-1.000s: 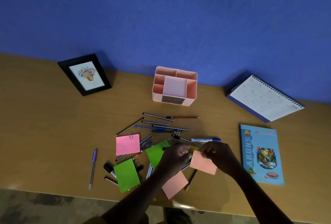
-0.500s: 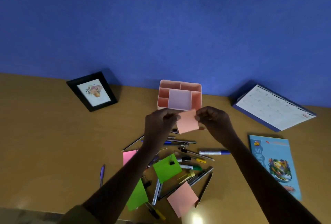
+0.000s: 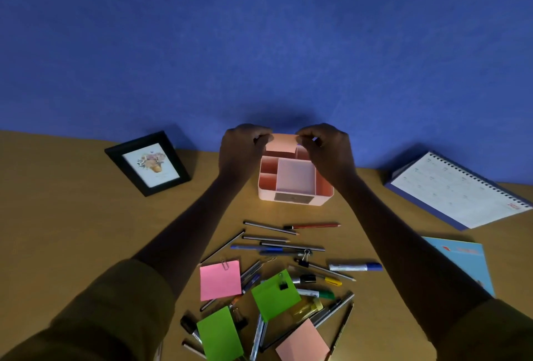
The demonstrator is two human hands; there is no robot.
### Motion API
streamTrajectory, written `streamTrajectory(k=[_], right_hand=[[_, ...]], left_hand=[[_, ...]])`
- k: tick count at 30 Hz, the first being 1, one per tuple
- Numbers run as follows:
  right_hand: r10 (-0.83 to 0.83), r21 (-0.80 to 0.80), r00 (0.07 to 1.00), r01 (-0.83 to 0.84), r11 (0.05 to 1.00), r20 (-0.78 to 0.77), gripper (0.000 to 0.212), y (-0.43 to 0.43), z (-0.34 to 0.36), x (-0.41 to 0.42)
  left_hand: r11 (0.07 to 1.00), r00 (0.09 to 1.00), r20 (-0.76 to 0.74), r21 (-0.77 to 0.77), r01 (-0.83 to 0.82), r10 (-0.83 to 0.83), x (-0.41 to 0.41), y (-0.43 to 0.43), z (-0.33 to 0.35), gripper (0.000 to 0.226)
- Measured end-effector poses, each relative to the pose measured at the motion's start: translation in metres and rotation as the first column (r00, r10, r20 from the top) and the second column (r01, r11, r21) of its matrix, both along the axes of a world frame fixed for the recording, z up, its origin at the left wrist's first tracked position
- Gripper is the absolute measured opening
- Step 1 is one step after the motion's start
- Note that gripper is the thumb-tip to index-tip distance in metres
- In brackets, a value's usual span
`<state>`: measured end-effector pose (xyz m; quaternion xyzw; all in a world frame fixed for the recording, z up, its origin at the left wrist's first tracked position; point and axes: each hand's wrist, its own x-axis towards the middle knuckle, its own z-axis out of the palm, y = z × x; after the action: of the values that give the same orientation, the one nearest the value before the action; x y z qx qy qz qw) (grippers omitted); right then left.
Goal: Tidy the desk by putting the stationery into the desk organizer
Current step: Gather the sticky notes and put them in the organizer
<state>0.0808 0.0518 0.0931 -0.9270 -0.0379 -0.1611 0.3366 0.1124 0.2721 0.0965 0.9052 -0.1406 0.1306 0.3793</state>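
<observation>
Behind a brown desk (image 3: 72,216), a blue wall (image 3: 259,43) is seen. A salmon sticky note (image 3: 281,144) is pinched at its upper corners by the curled fingers (image 3: 261,138) of the left hand (image 3: 239,153) and of the right hand (image 3: 326,156). It is held upright over the rear compartments of the pink desk organizer (image 3: 266,196). Whether its lower edge touches a divider cannot be told.

The organizer is set near the wall, between the two forearms. Nearer the person, pens and pencils are scattered across the desk. Among them are a red pencil (image 3: 314,226), a blue-capped marker (image 3: 354,267) and a green-capped marker (image 3: 315,293). A pink sticky note (image 3: 220,281) is fitted with a paper clip (image 3: 225,265). Beside it a green sticky note (image 3: 274,298) carries a black binder clip (image 3: 283,285). A second green note (image 3: 220,333) and a second salmon note (image 3: 302,342) are laid at the near edge.

A framed picture (image 3: 147,163) is propped to the left. A spiral calendar (image 3: 458,190) and a blue book (image 3: 461,262) are placed to the right.
</observation>
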Motion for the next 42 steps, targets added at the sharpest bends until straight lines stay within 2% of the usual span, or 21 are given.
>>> streamTrajectory(k=[5, 11, 16, 25, 29, 32, 35, 37, 39, 42], right_hand=[[-0.056, -0.02, 0.994, 0.054, 0.998, -0.095, 0.01, 0.005, -0.022, 0.008], [-0.067, -0.123, 0.969, 0.038, 0.992, -0.239, 0.012, 0.006, -0.05, 0.008], [-0.076, -0.198, 0.947, 0.014, 0.98, -0.311, 0.019, 0.006, -0.059, 0.007], [-0.094, -0.312, 0.951, -0.003, 0.95, -0.296, 0.025, 0.01, -0.057, 0.009], [-0.097, -0.286, 0.95, 0.008, 0.958, -0.297, 0.023, 0.01, -0.054, 0.007], [-0.08, -0.291, 0.96, -0.002, 0.957, -0.269, 0.018, 0.008, -0.052, 0.004], [-0.098, -0.232, 0.969, 0.044, 0.972, -0.228, 0.019, 0.012, -0.046, -0.01], [-0.113, -0.142, 0.966, 0.081, 0.987, -0.234, 0.026, 0.021, -0.043, -0.029], [-0.088, -0.035, 0.96, 0.081, 0.996, -0.266, 0.029, 0.034, -0.042, -0.055], [0.009, 0.095, 0.949, 0.022, 0.995, -0.316, 0.021, 0.059, -0.048, -0.098]], left_hand=[[0.993, 0.999, -0.035, 0.116, 0.017, -0.013, 0.013, 0.001, -0.023, 0.013], [0.955, 0.997, -0.073, 0.292, 0.044, -0.024, 0.016, -0.002, -0.052, 0.017], [0.938, 0.994, -0.105, 0.34, 0.069, -0.035, 0.017, -0.005, -0.062, 0.013], [0.937, 0.996, -0.086, 0.346, 0.052, -0.024, 0.018, -0.004, -0.074, 0.015], [0.96, 0.996, -0.082, 0.275, 0.055, -0.034, 0.014, -0.001, -0.072, 0.019], [0.989, 0.996, -0.088, 0.149, 0.003, 0.01, -0.002, 0.004, -0.061, 0.019], [0.998, 0.993, -0.105, 0.04, -0.043, 0.047, -0.031, 0.017, -0.049, 0.019], [0.995, 0.98, -0.186, -0.051, -0.088, 0.077, -0.056, 0.032, -0.045, 0.017], [0.969, 0.937, -0.331, -0.173, -0.176, 0.111, -0.085, 0.048, -0.046, 0.013], [0.87, 0.805, -0.562, -0.283, -0.404, 0.191, -0.132, 0.072, -0.056, 0.006]])
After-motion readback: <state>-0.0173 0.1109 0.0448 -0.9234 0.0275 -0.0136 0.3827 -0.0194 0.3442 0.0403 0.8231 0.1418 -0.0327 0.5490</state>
